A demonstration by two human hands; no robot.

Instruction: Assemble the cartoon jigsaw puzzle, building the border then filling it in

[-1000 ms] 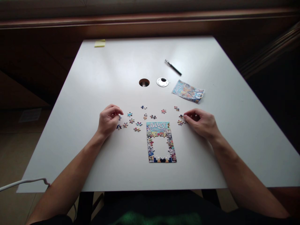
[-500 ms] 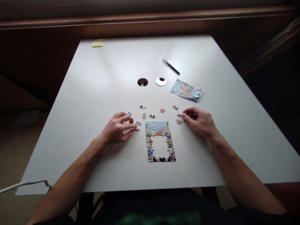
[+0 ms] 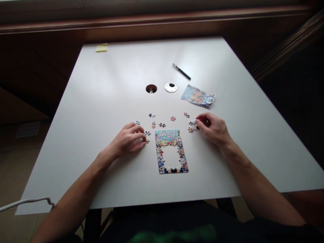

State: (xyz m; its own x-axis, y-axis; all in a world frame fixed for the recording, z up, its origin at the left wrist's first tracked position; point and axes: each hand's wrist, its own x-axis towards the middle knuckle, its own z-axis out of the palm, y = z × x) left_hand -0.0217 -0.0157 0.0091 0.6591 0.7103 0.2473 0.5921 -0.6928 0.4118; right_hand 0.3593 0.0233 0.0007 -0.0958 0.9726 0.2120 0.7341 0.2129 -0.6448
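The cardboard puzzle frame (image 3: 160, 158) lies flat, its border printed with cartoon figures and its middle bare. To its left, my left hand (image 3: 129, 139) has curled fingers, with thumb and forefinger closing at a small puzzle piece (image 3: 147, 140). More pieces lie beside and partly behind those fingers. On the other side, my right hand (image 3: 212, 128) pinches at the edge of a cluster of puzzle pieces (image 3: 191, 129); its fingertips partly hide what they grip. Loose pieces, among them a reddish puzzle piece (image 3: 173, 118) and a dark puzzle piece (image 3: 162, 125), lie above the frame.
A crumpled printed picture sheet (image 3: 198, 96) lies beyond the pieces, with a black pen (image 3: 181, 71) behind it. The white table (image 3: 121, 74) has a round cable hole (image 3: 151, 89) beside a metal disc (image 3: 170, 87). Yellow sticky notes (image 3: 101, 48) sit at the far left; a white cable (image 3: 27, 201) crosses the near-left corner.
The view has shifted slightly, so everything on the table sits a little further left. My left thumb and forefinger have drawn closer together. My right hand stays at the same cluster.
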